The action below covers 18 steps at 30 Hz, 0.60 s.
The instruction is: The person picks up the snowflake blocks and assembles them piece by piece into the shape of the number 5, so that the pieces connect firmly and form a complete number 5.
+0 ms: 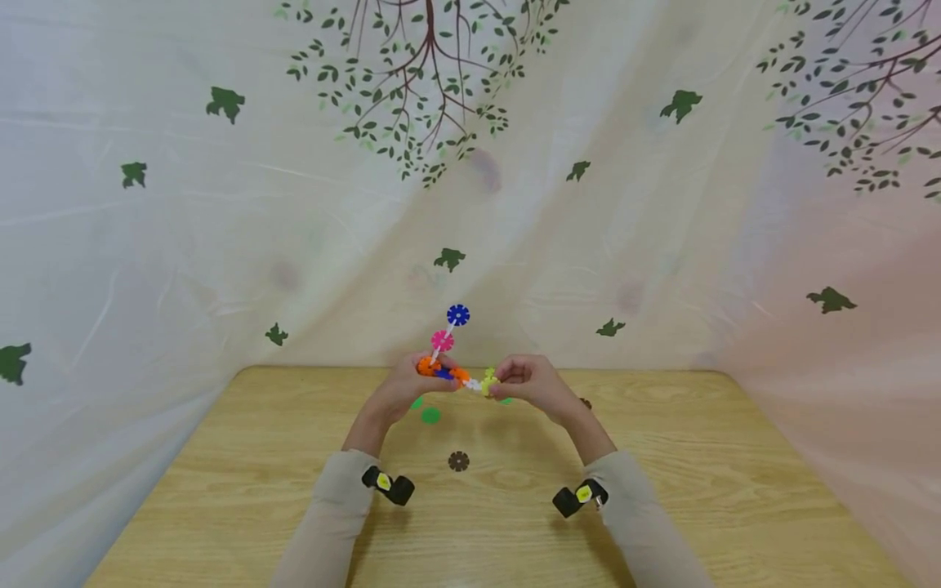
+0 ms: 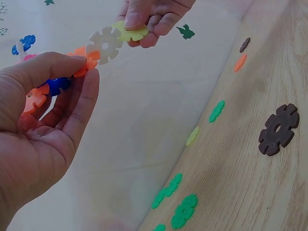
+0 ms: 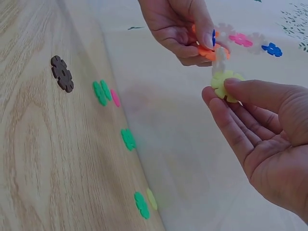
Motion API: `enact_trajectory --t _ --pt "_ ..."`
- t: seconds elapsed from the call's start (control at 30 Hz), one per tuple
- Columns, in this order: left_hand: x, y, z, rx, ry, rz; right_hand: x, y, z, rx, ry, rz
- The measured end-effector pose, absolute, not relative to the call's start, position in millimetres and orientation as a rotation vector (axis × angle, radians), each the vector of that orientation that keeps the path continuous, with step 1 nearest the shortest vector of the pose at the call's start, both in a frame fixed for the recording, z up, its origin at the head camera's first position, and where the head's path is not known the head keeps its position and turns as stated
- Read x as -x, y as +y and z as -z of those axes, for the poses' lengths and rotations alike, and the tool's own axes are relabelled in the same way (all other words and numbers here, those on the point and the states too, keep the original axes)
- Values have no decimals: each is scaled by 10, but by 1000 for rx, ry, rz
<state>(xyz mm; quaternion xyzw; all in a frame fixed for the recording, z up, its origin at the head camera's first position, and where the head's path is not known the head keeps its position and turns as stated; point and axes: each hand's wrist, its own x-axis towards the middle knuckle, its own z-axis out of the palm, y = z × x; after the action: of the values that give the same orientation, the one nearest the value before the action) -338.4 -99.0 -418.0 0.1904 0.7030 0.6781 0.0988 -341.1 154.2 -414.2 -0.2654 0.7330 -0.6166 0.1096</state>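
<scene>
Both hands hold a chain of flat notched plastic discs up over the far edge of the wooden table (image 1: 662,490). My left hand (image 1: 430,369) (image 2: 72,72) grips the chain's orange disc (image 2: 85,60) and blue disc (image 2: 57,85) between thumb and fingers. A pink disc (image 1: 442,340) and another blue disc (image 1: 458,314) stick up from that end. My right hand (image 1: 501,382) (image 3: 226,86) pinches the yellow disc (image 3: 221,83) (image 2: 129,32) at the other end. A white disc (image 2: 103,44) joins the yellow one to the orange one.
A brown disc (image 1: 459,461) (image 2: 278,129) lies loose on the table near me. Several green discs (image 2: 184,211) (image 3: 128,138), an orange one (image 2: 240,62) and a pink one (image 3: 115,97) lie along the far edge. A leaf-printed curtain (image 1: 220,245) hangs behind.
</scene>
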Motion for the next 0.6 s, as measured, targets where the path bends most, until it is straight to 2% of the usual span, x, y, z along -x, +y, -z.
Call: enact_trajectory --t 0.6 --pt "3397 -965 4160 -458 2099 -2101 3368 1366 4179 593 2141 2105"
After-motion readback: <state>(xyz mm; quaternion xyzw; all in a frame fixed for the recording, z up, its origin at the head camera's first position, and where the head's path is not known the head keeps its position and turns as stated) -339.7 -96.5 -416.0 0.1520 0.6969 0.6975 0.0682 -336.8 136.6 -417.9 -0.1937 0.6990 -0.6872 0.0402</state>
